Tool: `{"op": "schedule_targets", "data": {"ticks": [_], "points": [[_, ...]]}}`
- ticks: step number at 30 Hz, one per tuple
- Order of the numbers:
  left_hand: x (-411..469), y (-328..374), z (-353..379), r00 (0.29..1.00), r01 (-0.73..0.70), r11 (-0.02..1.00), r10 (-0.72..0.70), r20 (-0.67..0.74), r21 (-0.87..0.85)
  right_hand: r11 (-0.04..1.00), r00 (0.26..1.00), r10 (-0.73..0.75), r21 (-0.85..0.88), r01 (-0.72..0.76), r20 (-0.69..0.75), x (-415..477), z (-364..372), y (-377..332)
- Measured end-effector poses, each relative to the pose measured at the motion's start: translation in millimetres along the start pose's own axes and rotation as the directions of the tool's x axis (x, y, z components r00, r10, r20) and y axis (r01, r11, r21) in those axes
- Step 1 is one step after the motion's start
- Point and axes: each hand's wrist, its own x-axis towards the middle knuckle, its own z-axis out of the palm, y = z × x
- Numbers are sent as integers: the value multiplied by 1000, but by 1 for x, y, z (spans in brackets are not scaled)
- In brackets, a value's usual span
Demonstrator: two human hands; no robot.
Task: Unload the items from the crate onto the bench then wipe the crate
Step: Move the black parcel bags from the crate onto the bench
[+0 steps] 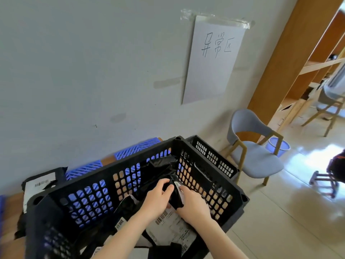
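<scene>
A black perforated plastic crate (130, 176) stands in front of me, nested in a second black crate (214, 156). Inside lie several black plastic mail parcels with white barcode labels (171, 227). Both my hands are down in the crate. My left hand (158, 197) and my right hand (192, 202) together grip one black parcel (175, 193) by its upper edge near the crate's right wall. Another black parcel (37, 186) with a white label lies on the wooden bench (11, 217) left of the crate.
Blue slatted panels (138, 148) lie on the bench against the grey wall. A paper sign (214, 57) is taped to the wall. A grey chair (255, 154) and a blue bucket (278, 146) stand on the floor to the right, near wooden shelving (298, 62).
</scene>
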Motion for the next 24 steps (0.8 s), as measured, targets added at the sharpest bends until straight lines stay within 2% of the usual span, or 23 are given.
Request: {"op": "schedule_targets", "data": {"ticks": [3, 7, 10, 13, 17, 20, 24], "points": [[3, 5, 1, 1000, 5, 1000, -5, 0, -4, 998, 999, 33, 47, -31, -41, 0, -2, 3], [-6, 22, -2, 999, -2, 993, -3, -46, -115, 995, 986, -45, 83, 59, -160, -8, -18, 2], [-21, 43, -12, 996, 64, 949, -81, -44, -308, 969, 951, -154, 145, 198, -268, -23, -32, -6], [-43, 61, -29, 993, 101, 867, -121, -10, -489, 901, 879, -358, 133, 414, -315, -43, -42, -18], [-74, 67, -59, 999, -8, 773, -16, -32, -635, 840, 793, -482, 60, 539, -373, -66, -46, -34], [-99, 62, -80, 999, -37, 750, 5, -50, -660, 785, 739, -572, 27, 620, -355, -77, -44, -50], [-130, 49, -107, 963, -187, 742, 8, -271, -644, 751, 751, -593, 136, 646, -291, -85, -37, -78]]}}
